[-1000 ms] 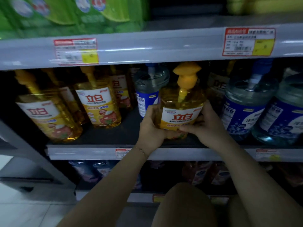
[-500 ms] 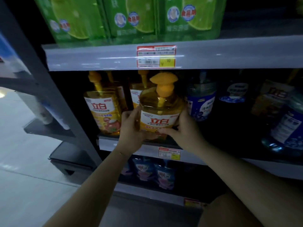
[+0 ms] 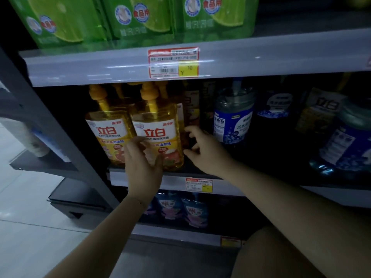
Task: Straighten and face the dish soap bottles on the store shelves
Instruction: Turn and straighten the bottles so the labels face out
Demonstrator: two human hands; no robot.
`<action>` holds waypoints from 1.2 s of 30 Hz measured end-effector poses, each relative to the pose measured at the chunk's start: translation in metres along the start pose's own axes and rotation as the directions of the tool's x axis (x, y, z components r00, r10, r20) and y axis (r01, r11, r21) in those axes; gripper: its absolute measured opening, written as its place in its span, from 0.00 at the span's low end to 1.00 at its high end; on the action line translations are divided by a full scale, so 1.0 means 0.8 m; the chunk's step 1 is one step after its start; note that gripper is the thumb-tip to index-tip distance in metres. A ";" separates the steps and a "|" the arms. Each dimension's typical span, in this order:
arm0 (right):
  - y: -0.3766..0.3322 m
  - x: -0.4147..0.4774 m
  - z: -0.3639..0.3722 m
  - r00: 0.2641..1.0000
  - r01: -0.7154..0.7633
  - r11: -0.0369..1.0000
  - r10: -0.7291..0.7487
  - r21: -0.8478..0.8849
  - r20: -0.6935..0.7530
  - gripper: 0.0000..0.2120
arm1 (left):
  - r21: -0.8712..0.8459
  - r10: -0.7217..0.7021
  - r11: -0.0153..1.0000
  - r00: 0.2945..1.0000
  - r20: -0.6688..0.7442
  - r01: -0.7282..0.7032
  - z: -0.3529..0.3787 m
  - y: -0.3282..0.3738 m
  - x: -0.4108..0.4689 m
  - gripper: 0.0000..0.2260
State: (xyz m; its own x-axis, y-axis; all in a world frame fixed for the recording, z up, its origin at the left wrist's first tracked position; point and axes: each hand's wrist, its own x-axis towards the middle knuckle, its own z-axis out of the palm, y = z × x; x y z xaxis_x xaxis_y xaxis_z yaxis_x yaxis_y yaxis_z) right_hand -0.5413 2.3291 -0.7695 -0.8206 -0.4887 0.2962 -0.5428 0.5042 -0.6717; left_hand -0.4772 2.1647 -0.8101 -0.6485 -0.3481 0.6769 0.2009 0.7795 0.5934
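Standing upright, the soap bottle (image 3: pixel 158 135) sits between the hands: left hand (image 3: pixel 143 163) open against its front, right hand (image 3: pixel 202 149) just beside, fingers spread.

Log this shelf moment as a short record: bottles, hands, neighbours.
left yellow bottle: upright, label facing out
right yellow bottle: upright, label facing out, close beside the left one
left hand: open, in front of the right yellow bottle's lower label
right hand: open, fingers spread at that bottle's right side; contact unclear
blue bottle: upright, further right on the same shelf
green packs: on the shelf above
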 end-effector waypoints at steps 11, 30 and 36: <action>0.114 -0.049 -0.129 0.804 -0.413 0.896 0.444 0.165 -0.397 0.23 | -0.142 0.070 0.990 0.948 0.312 -0.026 0.113 0.105 -0.004 0.22; 0.170 -0.069 -0.167 0.558 -0.574 0.649 0.757 0.500 -0.341 0.34 | -0.235 -0.015 0.848 0.465 0.885 0.475 0.327 0.226 0.011 0.28; 0.183 -0.072 -0.170 0.585 -0.506 0.636 0.749 0.583 -0.311 0.28 | -0.306 -0.030 0.479 0.364 0.931 0.823 0.376 0.278 0.037 0.19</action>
State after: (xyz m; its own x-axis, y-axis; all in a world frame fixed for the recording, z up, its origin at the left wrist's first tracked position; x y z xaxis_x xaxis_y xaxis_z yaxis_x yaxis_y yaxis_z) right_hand -0.5978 2.5282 -0.7928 -0.9421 0.3137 -0.1189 0.1738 0.1532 -0.9728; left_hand -0.6727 2.4841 -0.7890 -0.9255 0.3347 -0.1773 -0.2130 -0.0728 0.9743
